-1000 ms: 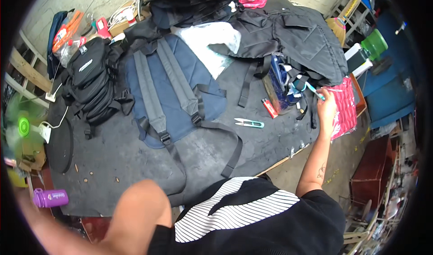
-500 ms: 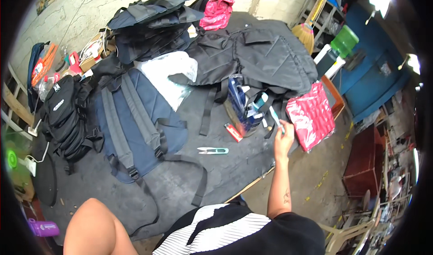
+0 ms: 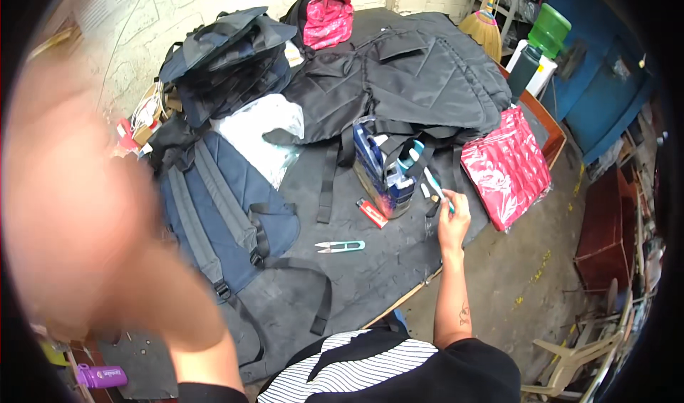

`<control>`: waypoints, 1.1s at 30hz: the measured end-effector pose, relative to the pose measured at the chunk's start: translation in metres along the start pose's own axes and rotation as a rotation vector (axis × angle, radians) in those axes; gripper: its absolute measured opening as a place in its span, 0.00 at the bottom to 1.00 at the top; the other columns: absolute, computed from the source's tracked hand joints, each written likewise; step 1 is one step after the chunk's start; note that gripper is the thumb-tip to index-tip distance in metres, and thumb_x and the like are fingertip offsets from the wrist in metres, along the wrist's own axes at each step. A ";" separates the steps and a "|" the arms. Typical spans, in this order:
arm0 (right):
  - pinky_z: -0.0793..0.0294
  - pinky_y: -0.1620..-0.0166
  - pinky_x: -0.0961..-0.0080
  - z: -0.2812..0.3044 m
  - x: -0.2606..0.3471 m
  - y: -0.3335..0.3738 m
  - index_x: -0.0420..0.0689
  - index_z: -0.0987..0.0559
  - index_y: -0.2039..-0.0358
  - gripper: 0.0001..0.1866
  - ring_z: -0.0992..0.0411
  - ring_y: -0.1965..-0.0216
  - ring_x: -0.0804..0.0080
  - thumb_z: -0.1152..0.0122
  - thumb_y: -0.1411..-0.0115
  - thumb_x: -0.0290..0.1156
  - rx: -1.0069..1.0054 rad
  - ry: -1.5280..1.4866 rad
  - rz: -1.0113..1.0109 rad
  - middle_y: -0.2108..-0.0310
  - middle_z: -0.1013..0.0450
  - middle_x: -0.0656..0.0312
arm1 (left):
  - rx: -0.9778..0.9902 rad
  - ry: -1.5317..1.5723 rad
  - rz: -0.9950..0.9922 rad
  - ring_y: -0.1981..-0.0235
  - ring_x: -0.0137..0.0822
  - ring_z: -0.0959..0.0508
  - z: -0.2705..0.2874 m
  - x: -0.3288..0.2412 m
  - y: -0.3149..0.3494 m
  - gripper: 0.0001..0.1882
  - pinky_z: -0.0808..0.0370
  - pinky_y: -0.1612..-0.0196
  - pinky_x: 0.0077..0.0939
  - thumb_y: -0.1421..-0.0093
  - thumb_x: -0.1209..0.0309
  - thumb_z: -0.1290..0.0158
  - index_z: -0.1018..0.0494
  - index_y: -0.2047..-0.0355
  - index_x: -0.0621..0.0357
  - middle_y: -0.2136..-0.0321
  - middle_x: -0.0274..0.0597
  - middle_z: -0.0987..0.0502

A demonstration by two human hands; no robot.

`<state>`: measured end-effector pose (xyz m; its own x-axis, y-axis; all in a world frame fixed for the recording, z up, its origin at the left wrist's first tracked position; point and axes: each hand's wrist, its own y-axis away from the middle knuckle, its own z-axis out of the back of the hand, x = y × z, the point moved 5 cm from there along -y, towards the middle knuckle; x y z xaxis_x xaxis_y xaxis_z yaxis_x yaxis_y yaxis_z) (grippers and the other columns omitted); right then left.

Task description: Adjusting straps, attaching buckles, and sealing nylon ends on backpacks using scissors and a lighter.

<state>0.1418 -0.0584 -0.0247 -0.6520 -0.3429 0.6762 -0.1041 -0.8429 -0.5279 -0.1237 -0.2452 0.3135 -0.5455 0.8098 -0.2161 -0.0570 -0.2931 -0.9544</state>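
My right hand [image 3: 454,219] is closed around a slim white-and-teal pen-like tool [image 3: 432,181] at the table's right edge. Its tip points toward a clear blue plastic container [image 3: 371,168] filled with small items. A red-and-white small box [image 3: 372,213] lies in front of that container. Nearer to me rest teal-handled thread snips [image 3: 342,246], apart from both hands. My left hand [image 3: 82,203] is raised close to the camera, large and smeared by motion, so its fingers cannot be read. It covers the table's left side. Beside it lies a navy backpack piece [image 3: 224,182] with grey straps.
A large black padded bag [image 3: 434,75] spreads over the table's far side, with white plastic [image 3: 260,128] beside it. Stacked dark bags [image 3: 228,54] stand at the back left. A pink plastic-wrapped pack [image 3: 509,168] overhangs the right edge. A purple bottle [image 3: 103,376] is at lower left.
My left arm has swung up, bringing the hand close to the camera and over the left side. My right hand keeps the pen-like tool in nearly the same place. The view has shifted slightly.
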 end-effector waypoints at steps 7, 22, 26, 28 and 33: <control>0.30 0.67 0.69 0.003 0.001 0.003 0.41 0.24 0.63 0.09 0.28 0.69 0.57 0.48 0.45 0.21 0.058 -0.042 -0.018 0.68 0.29 0.55 | 0.891 -0.215 0.235 0.61 0.41 0.25 -0.266 0.225 0.127 0.09 0.31 0.57 0.35 0.50 0.70 0.49 0.21 0.71 0.56 0.71 0.40 0.25; 0.29 0.67 0.72 0.005 -0.012 -0.019 0.38 0.24 0.65 0.08 0.27 0.68 0.60 0.48 0.46 0.19 0.108 -0.115 -0.132 0.69 0.29 0.54 | 1.168 -0.438 -0.043 0.52 0.41 0.32 -0.307 0.295 0.145 0.08 0.36 0.52 0.38 0.51 0.69 0.47 0.19 0.72 0.45 0.55 0.40 0.33; 0.31 0.66 0.75 0.005 -0.010 -0.020 0.37 0.24 0.65 0.08 0.28 0.68 0.65 0.47 0.47 0.19 0.114 -0.135 -0.161 0.70 0.29 0.55 | 1.304 -0.439 0.231 0.50 0.45 0.34 -0.313 0.291 0.160 0.11 0.39 0.50 0.46 0.57 0.62 0.39 0.19 0.71 0.45 0.54 0.41 0.34; 0.31 0.66 0.75 0.005 -0.011 -0.018 0.37 0.24 0.65 0.08 0.28 0.68 0.65 0.47 0.47 0.19 0.122 -0.133 -0.160 0.70 0.29 0.55 | 1.247 -0.514 0.123 0.51 0.44 0.33 -0.321 0.299 0.165 0.10 0.36 0.52 0.43 0.60 0.64 0.37 0.20 0.75 0.47 0.56 0.40 0.33; 0.31 0.63 0.75 0.010 -0.011 -0.017 0.36 0.24 0.66 0.08 0.27 0.67 0.65 0.47 0.47 0.19 0.133 -0.118 -0.185 0.71 0.28 0.55 | 1.220 -0.353 0.115 0.57 0.44 0.27 -0.312 0.315 0.146 0.05 0.31 0.57 0.37 0.54 0.69 0.44 0.24 0.74 0.51 0.59 0.42 0.32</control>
<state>0.1581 -0.0437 -0.0182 -0.5376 -0.2173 0.8147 -0.1091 -0.9402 -0.3228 -0.0433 0.1257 0.0416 -0.7792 0.6256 -0.0392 -0.6211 -0.7790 -0.0862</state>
